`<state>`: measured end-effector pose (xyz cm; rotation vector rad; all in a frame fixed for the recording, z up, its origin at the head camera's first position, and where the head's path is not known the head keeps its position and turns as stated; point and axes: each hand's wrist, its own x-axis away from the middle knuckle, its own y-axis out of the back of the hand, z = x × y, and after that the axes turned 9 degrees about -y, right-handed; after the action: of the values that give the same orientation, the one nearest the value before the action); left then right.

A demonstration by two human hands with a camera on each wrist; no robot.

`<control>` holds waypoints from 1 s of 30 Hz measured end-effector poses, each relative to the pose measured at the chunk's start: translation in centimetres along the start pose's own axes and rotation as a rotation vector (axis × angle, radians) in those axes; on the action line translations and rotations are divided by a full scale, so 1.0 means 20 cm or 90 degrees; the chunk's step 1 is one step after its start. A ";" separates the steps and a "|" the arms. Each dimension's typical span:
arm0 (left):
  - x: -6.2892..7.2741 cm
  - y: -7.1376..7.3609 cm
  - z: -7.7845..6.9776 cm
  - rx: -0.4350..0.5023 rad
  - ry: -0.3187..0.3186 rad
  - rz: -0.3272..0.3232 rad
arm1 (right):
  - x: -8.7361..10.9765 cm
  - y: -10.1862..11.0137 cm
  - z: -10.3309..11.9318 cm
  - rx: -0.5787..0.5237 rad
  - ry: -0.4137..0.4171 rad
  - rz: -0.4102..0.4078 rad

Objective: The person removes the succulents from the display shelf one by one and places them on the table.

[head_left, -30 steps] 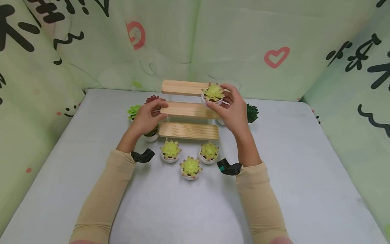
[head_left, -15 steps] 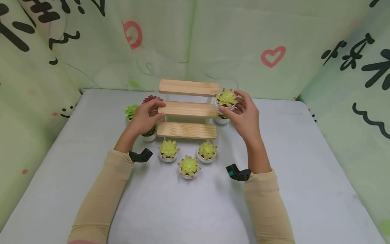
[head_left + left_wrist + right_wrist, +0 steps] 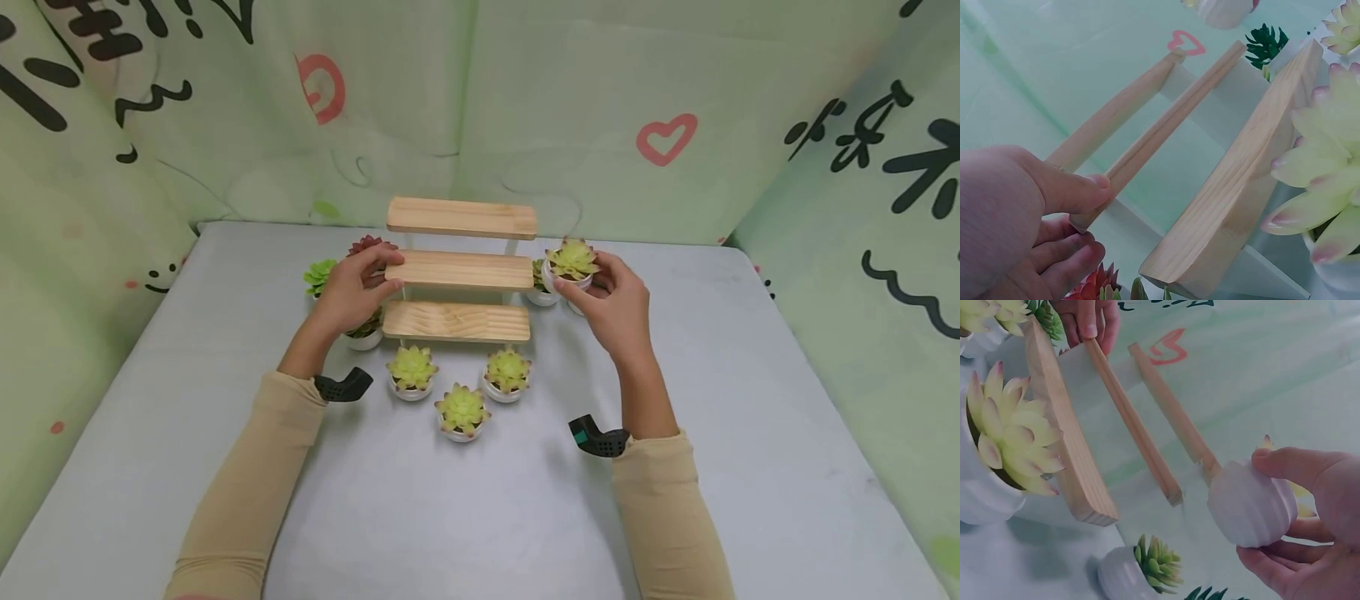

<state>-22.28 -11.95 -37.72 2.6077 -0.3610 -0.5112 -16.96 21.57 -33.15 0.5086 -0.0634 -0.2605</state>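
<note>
A three-tier stand (image 3: 459,271) with pale wooden boards stands at the middle of the table. My left hand (image 3: 352,287) grips the left end of its middle board, thumb on top and fingers below in the left wrist view. Right of the stand, my right hand (image 3: 618,304) holds a yellow-green potted succulent (image 3: 573,260) by its ribbed white pot (image 3: 1250,506), thumb on one side and fingers on the other. The pot is held up off the table, overlapping other small pots behind it. None of the three boards bears a plant.
Several more yellow-green succulents (image 3: 462,408) in white pots stand before the stand. Left of it, partly behind my left hand, are a bright green plant (image 3: 319,275), a red one (image 3: 367,243) and a darker one (image 3: 364,332). A green succulent (image 3: 538,279) sits at its right.
My right hand has carried the potted succulent from over the upper boards to the right, off the stand, and lower. My left hand keeps its grip on the middle board.
</note>
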 end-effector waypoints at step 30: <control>0.00 0.00 -0.01 0.006 0.016 0.002 | -0.04 -0.04 -0.27 0.072 -0.120 0.051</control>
<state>-22.17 -11.87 -37.53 2.6194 -0.3609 -0.4759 -17.34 23.66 -38.38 0.5915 -0.2824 -0.2269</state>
